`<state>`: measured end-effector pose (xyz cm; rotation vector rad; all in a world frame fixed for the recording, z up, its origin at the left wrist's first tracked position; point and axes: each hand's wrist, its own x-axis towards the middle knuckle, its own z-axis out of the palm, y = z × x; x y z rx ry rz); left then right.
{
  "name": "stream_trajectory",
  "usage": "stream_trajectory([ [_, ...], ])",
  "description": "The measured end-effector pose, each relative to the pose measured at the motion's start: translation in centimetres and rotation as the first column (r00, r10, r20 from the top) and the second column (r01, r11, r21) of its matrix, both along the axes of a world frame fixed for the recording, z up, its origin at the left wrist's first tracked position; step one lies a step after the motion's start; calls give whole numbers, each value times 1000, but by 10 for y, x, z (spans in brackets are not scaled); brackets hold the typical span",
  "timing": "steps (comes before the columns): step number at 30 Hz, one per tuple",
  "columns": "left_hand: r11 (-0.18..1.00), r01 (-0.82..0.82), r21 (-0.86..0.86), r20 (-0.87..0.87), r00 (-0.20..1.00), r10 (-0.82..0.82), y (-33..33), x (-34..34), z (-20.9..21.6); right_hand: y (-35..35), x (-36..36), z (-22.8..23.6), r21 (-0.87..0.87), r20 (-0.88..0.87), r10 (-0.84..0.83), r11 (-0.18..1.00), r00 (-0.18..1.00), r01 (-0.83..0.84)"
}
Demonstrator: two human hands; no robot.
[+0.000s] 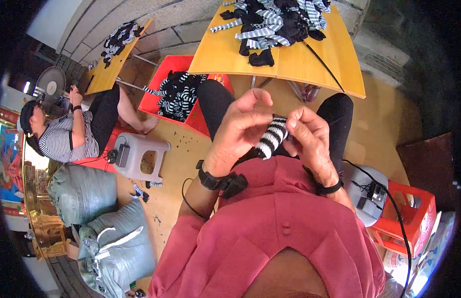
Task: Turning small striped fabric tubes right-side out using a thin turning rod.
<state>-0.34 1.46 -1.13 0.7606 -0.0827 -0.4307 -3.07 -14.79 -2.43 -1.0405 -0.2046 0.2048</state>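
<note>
A small tube of black-and-white striped knit, like a sock (271, 138), hangs between my two hands in front of my lap. My left hand (240, 126) has its thumb and lower fingers closed at the upper left edge of the sock, with the upper fingers curled above it. On the other side, my right hand (310, 136) pinches the sock's upper right edge between thumb and bent fingers. Parts of the fingertips of both hands are hidden behind the knit. Dark straps sit on both wrists.
Ahead, a yellow wooden table (230, 57) bears a heap of striped knit pieces (275, 30). A red bin (156, 87) of similar pieces stands left of my knees. Another person (71, 129) sits farther left, near a grey stool (141, 154). Stuffed sacks (116, 248) and a red crate (404, 218) flank me.
</note>
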Motion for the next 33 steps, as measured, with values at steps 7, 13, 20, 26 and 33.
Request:
stream_trajectory([
  [7,997,-43,71,181,983,29,5,13,-22,7,8,0,83,-123,-159,982,980,169],
  [13,911,-281,301,693,721,-7,-6,-4,-10,11,14,-1,-42,-160,-257,966,953,254],
  [20,960,-230,161,278,944,179,5,3,-20,-8,10,3,-138,-93,-185,976,978,171],
  [26,939,-261,222,196,956,219,1,1,-14,1,2,5,-379,715,-187,705,673,599],
  [33,897,-342,280,265,926,270,-10,2,-14,11,12,-3,-312,881,-78,647,467,696],
])
